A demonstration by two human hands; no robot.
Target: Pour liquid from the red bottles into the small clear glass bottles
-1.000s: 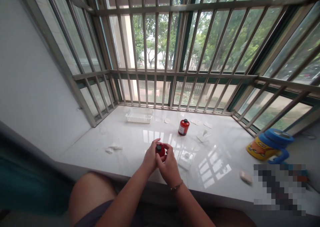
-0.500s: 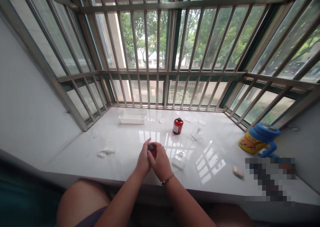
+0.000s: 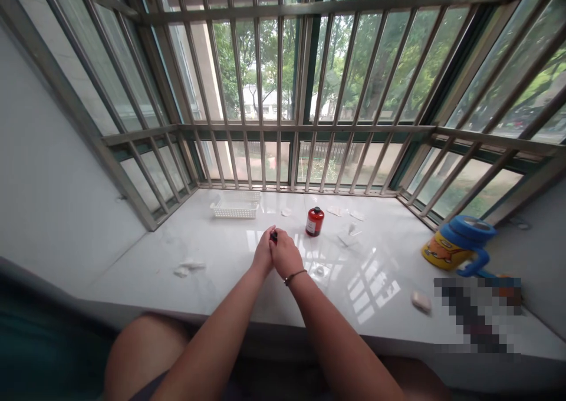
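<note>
Head view: one bottle [image 3: 274,236] is gripped between the left hand [image 3: 264,251] and the right hand [image 3: 286,253], both wrapped around it; mainly its dark cap shows. Whether its base touches the ledge cannot be told. Directions are from this bottle, twelve being the window.

Counted: one red bottle [image 3: 315,222], upright, near, at two o'clock; one white basket [image 3: 234,213], at ten; one crumpled tissue [image 3: 189,268], at eight; one clear wrapper [image 3: 349,237], at three; one blue-and-yellow mug [image 3: 457,245], well apart, also at three; one beige block [image 3: 421,302], at four. One bracelet [image 3: 295,276] on the right wrist.

Surface: glossy white ledge [image 3: 145,271], reflecting the window. Room: pale walls, metal bars [image 3: 305,128] across the windows, trees outside.
</note>
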